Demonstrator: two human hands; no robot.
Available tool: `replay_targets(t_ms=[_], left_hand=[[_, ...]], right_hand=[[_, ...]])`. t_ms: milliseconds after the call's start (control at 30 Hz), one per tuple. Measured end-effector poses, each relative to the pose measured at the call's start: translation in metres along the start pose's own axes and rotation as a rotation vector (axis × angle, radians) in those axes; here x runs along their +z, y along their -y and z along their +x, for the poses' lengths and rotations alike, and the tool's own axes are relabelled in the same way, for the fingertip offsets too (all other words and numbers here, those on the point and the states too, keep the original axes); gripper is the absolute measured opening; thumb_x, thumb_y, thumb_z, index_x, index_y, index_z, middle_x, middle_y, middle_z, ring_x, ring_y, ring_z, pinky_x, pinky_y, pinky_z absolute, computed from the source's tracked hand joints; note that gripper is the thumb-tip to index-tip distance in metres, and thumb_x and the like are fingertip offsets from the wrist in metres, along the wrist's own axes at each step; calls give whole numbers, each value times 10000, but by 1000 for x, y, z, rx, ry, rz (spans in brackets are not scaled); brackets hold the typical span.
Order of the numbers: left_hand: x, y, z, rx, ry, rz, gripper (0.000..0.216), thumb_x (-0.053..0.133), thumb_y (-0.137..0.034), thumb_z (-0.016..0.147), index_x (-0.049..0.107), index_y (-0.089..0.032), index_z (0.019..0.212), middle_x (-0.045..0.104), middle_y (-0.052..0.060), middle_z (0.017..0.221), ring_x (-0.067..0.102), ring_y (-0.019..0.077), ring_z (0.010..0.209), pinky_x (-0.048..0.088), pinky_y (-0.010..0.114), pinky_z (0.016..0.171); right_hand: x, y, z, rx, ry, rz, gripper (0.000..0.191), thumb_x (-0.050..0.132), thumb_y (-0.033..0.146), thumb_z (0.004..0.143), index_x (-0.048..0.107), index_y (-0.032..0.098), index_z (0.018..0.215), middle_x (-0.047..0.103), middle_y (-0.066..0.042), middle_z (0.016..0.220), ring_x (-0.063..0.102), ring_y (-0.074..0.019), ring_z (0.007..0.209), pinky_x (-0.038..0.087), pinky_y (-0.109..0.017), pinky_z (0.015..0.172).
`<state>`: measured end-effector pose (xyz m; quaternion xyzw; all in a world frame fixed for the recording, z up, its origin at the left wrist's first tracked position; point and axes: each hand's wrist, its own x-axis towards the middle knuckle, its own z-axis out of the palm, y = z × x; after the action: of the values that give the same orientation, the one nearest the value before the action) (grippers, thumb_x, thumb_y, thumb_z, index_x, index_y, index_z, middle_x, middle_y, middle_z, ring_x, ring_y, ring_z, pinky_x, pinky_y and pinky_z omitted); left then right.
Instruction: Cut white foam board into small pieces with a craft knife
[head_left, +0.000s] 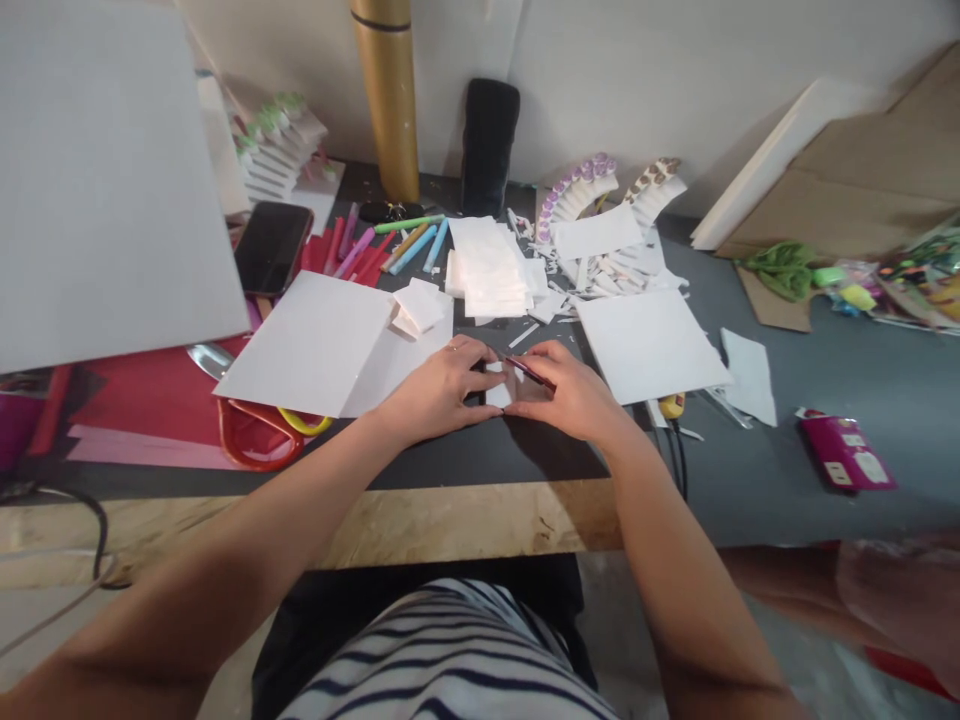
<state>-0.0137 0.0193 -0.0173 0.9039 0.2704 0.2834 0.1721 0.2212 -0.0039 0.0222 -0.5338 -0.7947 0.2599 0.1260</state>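
The small white paper piece near the front of the desk, probably light and creasable, seems best held by its edges, while the left hand touches it, whether pinching I cannot tell, and the right hand grasps a slim dark tool.

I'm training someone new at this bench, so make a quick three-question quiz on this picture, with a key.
1. True or false: the gold cylinder stands to the right of the black oblong object.
2. What does the right hand hold? A: a phone; B: a slender dark tool; C: scissors.
3. Fill in: the small packet on the desk's right side is mainly ____.

Key: 1 false; 2 B; 3 magenta.
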Motion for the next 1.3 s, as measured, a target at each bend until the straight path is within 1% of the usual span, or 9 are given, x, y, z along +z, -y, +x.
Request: replay_targets(t_ms=[100,300,433,533,633,700,933,1133,1300], left_hand=[[1,0,-1,0,-2,-10,289,686,-341,910,737,-195,1154,634,156,1185,586,303,1120,514,499,952],[1,0,-2,-3,10,22,294,677,-343,916,732,-181,1155,623,160,1195,579,304,1107,516,484,938],[3,2,-2,10,1,29,292,682,-341,914,733,-175,1149,622,162,1191,577,300,1102,509,483,943],[4,3,-2,28,-9,35,294,690,-345,910,738,-170,1141,629,162,1176,582,296,1083,510,476,928],[4,3,-1,46,-24,35,288,692,-346,907,745,-169,1127,636,159,1160,592,289,1066,507,468,927],[4,3,-1,54,-29,36,274,692,-340,904,752,-171,1112,637,157,1155,595,284,1061,504,465,933],[4,3,0,68,-15,47,245,669,-333,918,764,-190,1093,635,147,1132,592,272,1033,495,466,945],[3,2,2,57,-6,39,272,688,-323,902,756,-182,1124,638,145,1113,599,270,1017,499,459,935],[3,3,1,54,15,50,302,690,-323,898,746,-169,1152,629,161,1137,590,290,1050,507,462,916]], right_hand=[[-4,-4,-1,-11,17,107,470,707,453,860,649,302,1302,558,-82,1229,617,-215,854,531,-372,734],[-5,-4,-18,90,-203,181,328,438,386,998,664,211,1158,614,-82,941,609,-201,736,502,-350,680],[-7,20,-32,310,-37,182,309,413,278,985,602,182,1210,605,-10,671,578,-161,480,480,-310,547],[-10,42,-35,422,82,202,395,423,201,959,508,149,1341,602,15,601,605,-162,439,478,-278,510],[-13,57,-31,418,108,101,505,439,154,933,448,122,1437,614,19,572,593,-156,427,459,-266,518],[-13,62,-26,384,107,-21,499,444,139,921,495,109,1417,602,19,537,576,-156,435,432,-266,532],[-8,67,-12,301,60,-288,360,467,158,914,702,169,1186,676,-41,682,578,-155,566,346,-273,567],[-6,74,-7,317,86,-384,316,471,161,915,729,178,1096,698,-58,740,591,-154,599,328,-277,564],[-7,78,2,332,134,-469,292,485,159,894,747,157,1022,735,-120,839,662,-214,738,330,-295,573]])
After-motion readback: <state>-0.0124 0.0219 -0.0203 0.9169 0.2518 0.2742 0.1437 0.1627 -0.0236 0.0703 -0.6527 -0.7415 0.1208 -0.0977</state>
